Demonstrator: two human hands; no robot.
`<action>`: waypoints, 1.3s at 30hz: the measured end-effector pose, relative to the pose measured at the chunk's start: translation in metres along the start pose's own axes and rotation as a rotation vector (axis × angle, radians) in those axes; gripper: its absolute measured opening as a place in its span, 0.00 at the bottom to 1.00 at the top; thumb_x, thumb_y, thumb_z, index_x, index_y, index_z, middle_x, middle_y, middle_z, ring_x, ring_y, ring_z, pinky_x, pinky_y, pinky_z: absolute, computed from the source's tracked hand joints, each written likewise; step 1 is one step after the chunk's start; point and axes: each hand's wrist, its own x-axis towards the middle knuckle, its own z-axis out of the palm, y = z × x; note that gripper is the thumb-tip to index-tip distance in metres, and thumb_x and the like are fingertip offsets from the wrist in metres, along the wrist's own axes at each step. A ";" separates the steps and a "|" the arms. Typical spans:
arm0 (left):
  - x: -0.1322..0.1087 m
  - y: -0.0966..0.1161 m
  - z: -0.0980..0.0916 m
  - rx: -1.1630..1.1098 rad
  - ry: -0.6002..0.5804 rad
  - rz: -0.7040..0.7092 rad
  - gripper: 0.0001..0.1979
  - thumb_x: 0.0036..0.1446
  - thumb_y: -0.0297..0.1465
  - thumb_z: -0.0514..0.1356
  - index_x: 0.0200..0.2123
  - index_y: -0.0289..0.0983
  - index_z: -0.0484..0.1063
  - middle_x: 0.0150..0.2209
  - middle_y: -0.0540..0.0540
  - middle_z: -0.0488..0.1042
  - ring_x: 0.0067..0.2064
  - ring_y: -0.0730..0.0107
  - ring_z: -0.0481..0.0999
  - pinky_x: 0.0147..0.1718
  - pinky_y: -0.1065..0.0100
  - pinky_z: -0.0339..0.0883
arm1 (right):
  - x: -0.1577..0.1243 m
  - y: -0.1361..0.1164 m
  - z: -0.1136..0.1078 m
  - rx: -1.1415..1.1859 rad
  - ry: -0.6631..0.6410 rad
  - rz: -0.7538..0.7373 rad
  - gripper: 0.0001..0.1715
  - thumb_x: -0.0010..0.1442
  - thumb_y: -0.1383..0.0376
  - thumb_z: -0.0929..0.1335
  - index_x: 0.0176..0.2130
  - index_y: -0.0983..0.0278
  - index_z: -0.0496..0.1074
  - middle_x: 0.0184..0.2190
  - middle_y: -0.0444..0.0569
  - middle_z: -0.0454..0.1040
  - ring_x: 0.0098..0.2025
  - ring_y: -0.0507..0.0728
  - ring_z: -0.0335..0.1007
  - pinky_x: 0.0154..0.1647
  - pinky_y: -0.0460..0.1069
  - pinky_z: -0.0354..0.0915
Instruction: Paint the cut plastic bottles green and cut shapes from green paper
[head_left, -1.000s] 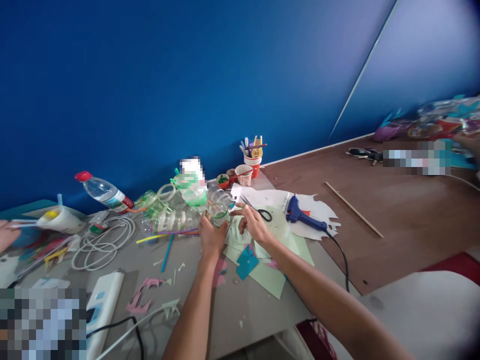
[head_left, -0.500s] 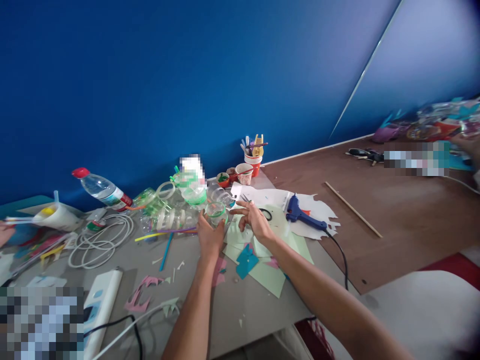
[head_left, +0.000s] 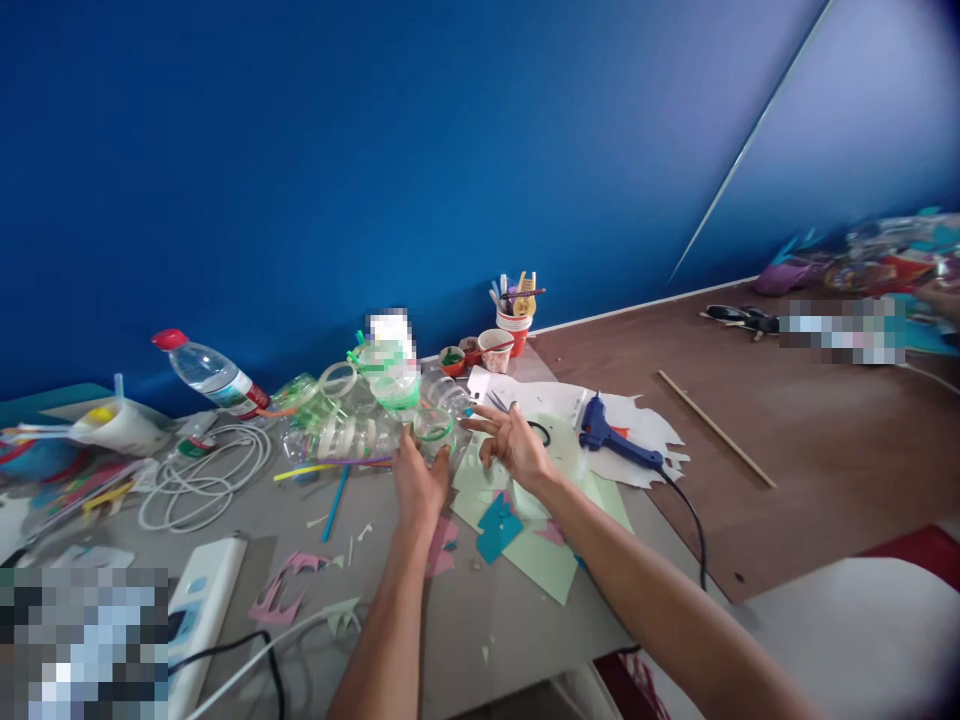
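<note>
1. A blue wall (head_left: 300, 180) fills the background.
2. Below it stands the grey table (head_left: 525, 630).
3. White paper (head_left: 650, 416) lies under a blue glue gun (head_left: 619, 440).
4. At left, a red-capped bottle (head_left: 217, 376) tilts.
5. The left hand (head_left: 420, 480) grasps a clear cup (head_left: 433, 428) between thumb and fingers.
6. The right hand (head_left: 520, 450) is loosely unfolded, fingers pointing, just beside the cup.
7. The green-rimmed cup is near the table's middle.

The left hand (head_left: 420, 482) grips the green-rimmed clear cup (head_left: 435, 430); the right hand (head_left: 519, 450) is beside it, near scissors (head_left: 498, 402).
</note>
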 end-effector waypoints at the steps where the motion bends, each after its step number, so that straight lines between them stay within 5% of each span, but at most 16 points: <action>1: 0.000 0.001 -0.001 0.034 -0.003 0.003 0.29 0.50 0.33 0.62 0.55 0.33 0.61 0.44 0.35 0.74 0.46 0.51 0.73 0.45 0.54 0.67 | 0.000 0.000 0.000 0.000 -0.022 0.002 0.39 0.67 0.46 0.47 0.53 0.69 0.68 0.44 0.61 0.76 0.19 0.52 0.66 0.20 0.49 0.62; 8: -0.002 0.013 -0.009 0.303 -0.065 -0.105 0.28 0.53 0.34 0.60 0.57 0.33 0.62 0.44 0.34 0.76 0.53 0.45 0.69 0.48 0.50 0.62 | -0.003 0.004 0.007 0.005 -0.130 0.056 0.41 0.66 0.44 0.45 0.59 0.66 0.62 0.46 0.60 0.76 0.19 0.53 0.68 0.22 0.51 0.64; 15: 0.002 0.017 -0.015 0.342 -0.070 -0.221 0.29 0.51 0.34 0.60 0.56 0.34 0.63 0.44 0.34 0.75 0.59 0.45 0.63 0.51 0.48 0.58 | -0.004 0.005 0.007 -0.015 -0.192 0.064 0.42 0.65 0.42 0.45 0.60 0.65 0.59 0.49 0.61 0.74 0.21 0.54 0.70 0.26 0.52 0.65; 33: 0.000 -0.001 -0.004 0.283 0.020 -0.043 0.41 0.49 0.38 0.61 0.61 0.21 0.53 0.48 0.27 0.74 0.54 0.44 0.70 0.56 0.50 0.57 | -0.005 0.000 -0.002 -0.015 -0.177 -0.031 0.41 0.62 0.39 0.51 0.57 0.63 0.63 0.50 0.59 0.73 0.23 0.54 0.70 0.26 0.52 0.65; 39: 0.002 -0.001 -0.009 0.249 0.079 -0.011 0.38 0.48 0.35 0.62 0.60 0.25 0.55 0.56 0.24 0.65 0.59 0.41 0.63 0.57 0.45 0.55 | -0.004 -0.002 -0.005 -0.018 -0.152 -0.056 0.40 0.62 0.40 0.52 0.57 0.64 0.64 0.51 0.60 0.73 0.23 0.54 0.70 0.28 0.53 0.66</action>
